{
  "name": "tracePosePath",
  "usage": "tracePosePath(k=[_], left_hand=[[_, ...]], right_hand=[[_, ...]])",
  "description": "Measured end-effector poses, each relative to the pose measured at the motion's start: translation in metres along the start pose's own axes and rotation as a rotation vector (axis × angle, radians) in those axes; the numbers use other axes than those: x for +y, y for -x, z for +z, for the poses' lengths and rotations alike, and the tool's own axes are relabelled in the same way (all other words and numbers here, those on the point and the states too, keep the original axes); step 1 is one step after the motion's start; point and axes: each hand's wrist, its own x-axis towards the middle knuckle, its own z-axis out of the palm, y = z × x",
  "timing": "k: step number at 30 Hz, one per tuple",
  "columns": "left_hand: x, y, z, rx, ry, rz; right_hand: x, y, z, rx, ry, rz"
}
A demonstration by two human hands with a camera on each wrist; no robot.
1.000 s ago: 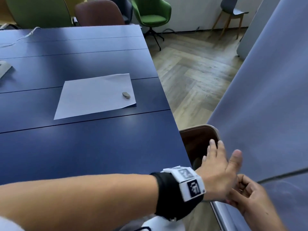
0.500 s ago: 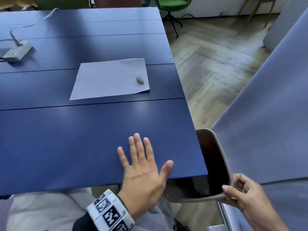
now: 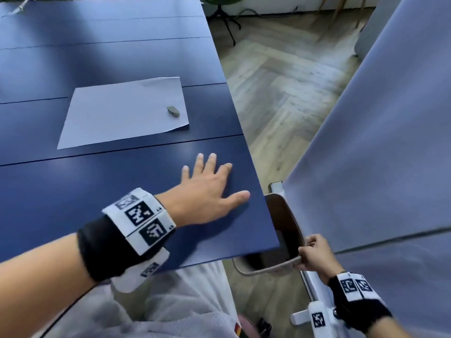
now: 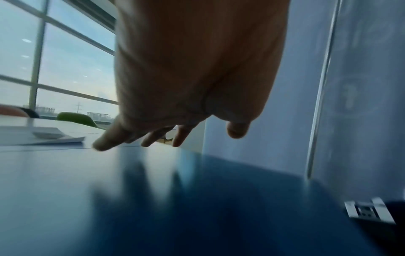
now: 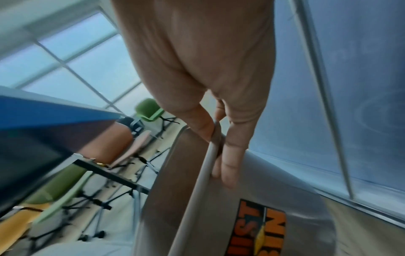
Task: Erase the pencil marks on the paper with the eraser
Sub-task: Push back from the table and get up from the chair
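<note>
A white sheet of paper (image 3: 122, 113) lies on the blue table (image 3: 73, 191), its near right corner curled up. A small grey eraser (image 3: 173, 111) sits on the paper near its right edge. I cannot make out pencil marks on the sheet. My left hand (image 3: 207, 186) lies flat on the table with fingers spread, a short way in front of the paper and holding nothing. In the left wrist view the left hand (image 4: 190, 78) hovers low over the tabletop, with the paper (image 4: 54, 140) ahead to the left. My right hand (image 3: 314, 252) grips the rim of a bin (image 3: 268, 270) below the table's right corner.
The bin (image 5: 197, 207) is grey with a dark inside and an orange sticker; my right hand (image 5: 221, 138) pinches its rim. A tall blue-grey partition (image 3: 378, 142) stands close on the right. Wooden floor (image 3: 280, 81) and green chairs lie beyond the table edge.
My left hand went from over the bin onto the table, then slid forward and right toward the paper. My right hand has kept hold of the bin's rim.
</note>
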Motion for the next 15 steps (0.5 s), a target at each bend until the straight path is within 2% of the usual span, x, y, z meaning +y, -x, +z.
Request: tracePosePath(k=[3, 8, 15], left_hand=[[-0.021, -0.009, -0.001, -0.101, -0.195, -0.049], [-0.023, -0.017, -0.001, -0.175, -0.308, -0.049], [-0.024, -0.021, 0.001, -0.197, -0.31, -0.16]], right_hand=[[0.033, -0.046, 0.007, 0.064, 0.026, 0.078], [0.08, -0.084, 0.015, 0.173, 0.096, 0.189], [0.153, -0.129, 0.046, 0.099, 0.139, 0.333]])
